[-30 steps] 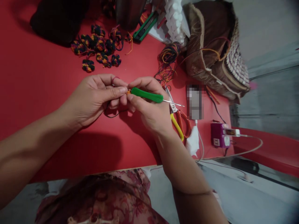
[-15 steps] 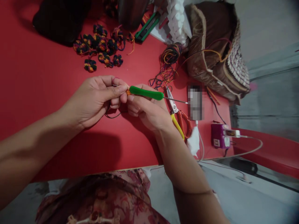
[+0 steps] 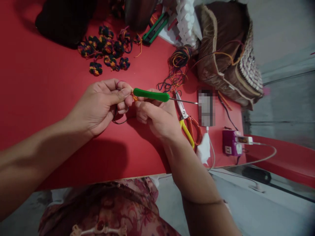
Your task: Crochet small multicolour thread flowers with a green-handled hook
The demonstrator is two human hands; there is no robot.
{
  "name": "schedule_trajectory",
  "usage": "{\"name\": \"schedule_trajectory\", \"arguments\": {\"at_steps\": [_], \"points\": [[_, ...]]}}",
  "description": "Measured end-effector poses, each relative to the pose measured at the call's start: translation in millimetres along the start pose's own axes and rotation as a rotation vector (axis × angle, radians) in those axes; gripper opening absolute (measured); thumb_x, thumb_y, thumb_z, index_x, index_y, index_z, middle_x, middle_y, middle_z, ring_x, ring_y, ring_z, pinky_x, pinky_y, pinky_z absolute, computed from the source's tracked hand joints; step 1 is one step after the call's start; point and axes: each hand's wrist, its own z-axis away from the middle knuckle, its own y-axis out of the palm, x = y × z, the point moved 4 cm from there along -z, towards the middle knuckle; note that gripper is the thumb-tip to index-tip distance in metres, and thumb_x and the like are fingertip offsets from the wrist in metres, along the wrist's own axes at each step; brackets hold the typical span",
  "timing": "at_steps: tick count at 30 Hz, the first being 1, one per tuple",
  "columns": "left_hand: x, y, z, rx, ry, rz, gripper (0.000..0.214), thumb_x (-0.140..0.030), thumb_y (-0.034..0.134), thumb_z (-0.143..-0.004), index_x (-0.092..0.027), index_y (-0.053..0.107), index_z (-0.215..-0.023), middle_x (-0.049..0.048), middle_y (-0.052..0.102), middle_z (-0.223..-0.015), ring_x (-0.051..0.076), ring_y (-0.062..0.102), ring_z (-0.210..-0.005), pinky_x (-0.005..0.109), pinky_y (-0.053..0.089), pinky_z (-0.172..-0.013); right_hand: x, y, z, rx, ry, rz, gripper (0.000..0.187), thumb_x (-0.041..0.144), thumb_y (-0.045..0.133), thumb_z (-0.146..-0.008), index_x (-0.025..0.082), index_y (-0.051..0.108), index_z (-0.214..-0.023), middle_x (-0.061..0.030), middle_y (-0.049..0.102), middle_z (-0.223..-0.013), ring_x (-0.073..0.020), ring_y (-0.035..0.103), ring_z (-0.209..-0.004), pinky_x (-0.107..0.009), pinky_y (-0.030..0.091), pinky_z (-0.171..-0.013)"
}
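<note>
A crochet hook with a green handle (image 3: pixel 151 95) lies across the fingers of my right hand (image 3: pixel 159 116), its thin metal end pointing right. My left hand (image 3: pixel 105 103) pinches a small orange piece of crochet yarn work (image 3: pixel 134 97) at the hook's left end; most of it is hidden by fingers. Pink-purple yarn loops over my left index finger, and a dark strand hangs below that hand. To the upper right lies a loose tangle of multicoloured yarn (image 3: pixel 180 60). Several small crocheted flowers (image 3: pixel 108 49) in dark, orange and purple yarn lie beyond my hands.
Scissors (image 3: pixel 188 124) with red and yellow handles lie right of my right hand, beside a blurred-out device (image 3: pixel 206 108). A purple plug adapter (image 3: pixel 231 143) with a cable sits near the table's right edge. Behind are a green cutter (image 3: pixel 155 29) and a brown bag (image 3: pixel 226 49).
The crochet hook has shifted slightly left and up with my right hand's fingers. A bit more of the orange yarn shows between my hands. My left hand has hardly moved.
</note>
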Motion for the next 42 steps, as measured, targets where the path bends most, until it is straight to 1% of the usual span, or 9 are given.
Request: {"name": "schedule_trajectory", "arguments": {"at_steps": [6,18,23,26,28,33,36,39,42], "points": [[2,-5.7,-3,0.145,-0.095,0.037,0.022,-0.012,0.087,-0.084,-0.019,0.068,-0.077,-0.0033,0.062,-0.062,0.007,0.044,-0.052,0.021,0.04,-0.049,-2,1,-2,0.141,0.041,0.023,0.02,0.027,0.093,-0.084,0.019,0.074,-0.086,0.0077,0.058,-0.06,-0.008,0.043,-0.051,-0.025,0.04,-0.052],[2,-5.5,-3,0.08,-0.073,0.009,0.023,-0.015,0.094,-0.08,-0.015,0.072,-0.075,0.0001,0.065,-0.068,0.006,0.047,-0.052,0.021,0.039,-0.048,-1,-3,1,0.126,-0.021,0.027,0.018,0.021,0.081,-0.099,0.023,0.069,-0.086,0.0087,0.057,-0.061,-0.0087,0.044,-0.054,-0.025,0.036,-0.054],[0,-3.5,0,0.119,-0.054,-0.056,0.027,-0.025,0.1,-0.08,-0.018,0.073,-0.075,-0.0012,0.064,-0.065,0.007,0.046,-0.053,0.02,0.043,-0.047,12,-4,8,0.143,0.022,0.183,0.023,0.029,0.094,-0.09,0.026,0.072,-0.092,0.0036,0.071,-0.077,-0.0136,0.062,-0.064,-0.03,0.053,-0.061],[-2,-2.4,2,0.152,-0.068,-0.094,0.024,-0.022,0.096,-0.084,-0.017,0.074,-0.077,-0.0013,0.063,-0.063,0.007,0.047,-0.051,0.02,0.042,-0.048,23,-4,12,0.136,-0.118,0.23,0.033,0.032,0.101,-0.085,0.028,0.072,-0.101,0.0002,0.08,-0.093,-0.0189,0.074,-0.08,-0.035,0.063,-0.074],[-3,-2.0,3,0.17,-0.075,-0.109,0.018,-0.018,0.09,-0.088,-0.015,0.075,-0.077,0.0006,0.066,-0.064,0.007,0.05,-0.05,0.02,0.038,-0.047,25,-4,13,0.116,-0.236,0.286,0.026,0.035,0.096,-0.092,0.031,0.073,-0.103,0.0002,0.081,-0.093,-0.0201,0.076,-0.081,-0.036,0.064,-0.077],[-5,-3.3,2,0.203,-0.045,-0.102,0.01,-0.023,0.09,-0.088,-0.015,0.083,-0.089,0.003,0.073,-0.073,0.013,0.064,-0.057,0.021,0.044,-0.05,18,-10,11,0.017,-0.503,0.397,0.013,0.04,0.085,-0.102,0.031,0.076,-0.102,0.0052,0.075,-0.079,-0.0119,0.06,-0.054,-0.031,0.06,-0.061],[-4,-3.6,1,0.203,-0.048,-0.067,0.016,-0.025,0.093,-0.087,-0.018,0.088,-0.101,0.0035,0.076,-0.077,0.016,0.069,-0.063,0.022,0.046,-0.049,15,-9,12,0.012,-0.588,0.378,0.014,0.039,0.085,-0.103,0.028,0.075,-0.104,0.0051,0.076,-0.083,-0.0092,0.057,-0.052,-0.028,0.054,-0.054],[-3,-1.3,2,0.205,-0.064,-0.007,0.015,-0.021,0.09,-0.089,-0.022,0.091,-0.104,0.0035,0.076,-0.075,0.016,0.068,-0.063,0.022,0.045,-0.048,20,-6,16,-0.026,-0.57,0.342,0.011,0.033,0.084,-0.103,0.027,0.075,-0.103,0.0042,0.075,-0.082,-0.0108,0.059,-0.054,-0.031,0.053,-0.054],[-3,0.7,3,0.179,-0.078,0.049,0.014,-0.02,0.09,-0.089,-0.022,0.091,-0.104,0.0034,0.074,-0.071,0.016,0.065,-0.06,0.022,0.043,-0.046,28,-1,19,-0.052,-0.428,0.284,0.016,0.026,0.089,-0.097,0.03,0.074,-0.097,0.0032,0.075,-0.082,-0.0146,0.061,-0.058,-0.037,0.055,-0.06]]}}
